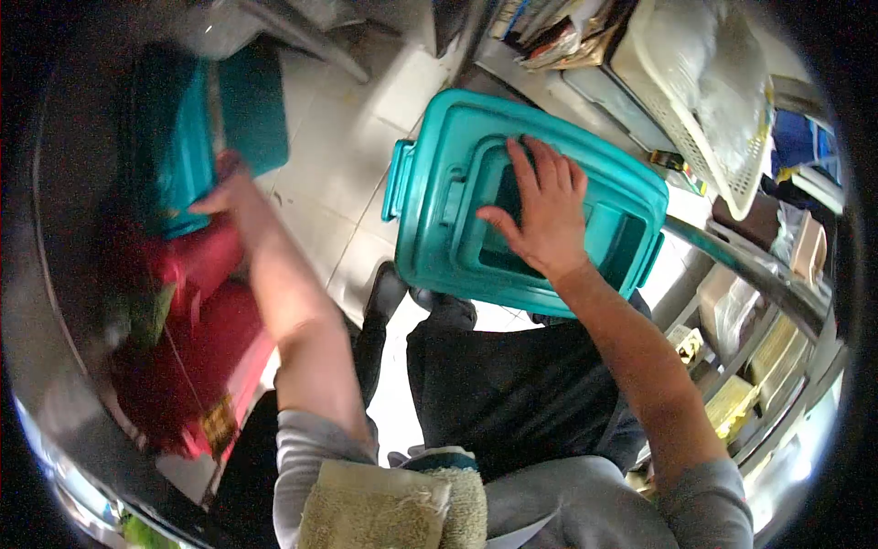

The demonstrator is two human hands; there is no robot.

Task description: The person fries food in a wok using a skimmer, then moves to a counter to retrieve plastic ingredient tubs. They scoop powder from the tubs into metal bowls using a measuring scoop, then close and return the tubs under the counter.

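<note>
A teal plastic storage box (425,206) with its lid on sits in front of my legs, its side latch facing left. My right hand (549,206) lies on top of the lid, fingers spread, over the recessed middle. Off to the left, my left hand (224,188) is closed on the edge of a second teal plastic bin (187,146), which is tilted and partly in shadow. Motion blurs that hand a little, and the bin's far side is dark. Just below the left hand is a red plastic bag (206,261).
A white perforated basket (700,119) with clear plastic bags stands at upper right, beside stacked papers (572,37). Along the right runs a metal rack rail (759,279) with containers behind it. A table leg (311,37) crosses the top left above the tiled floor (334,165).
</note>
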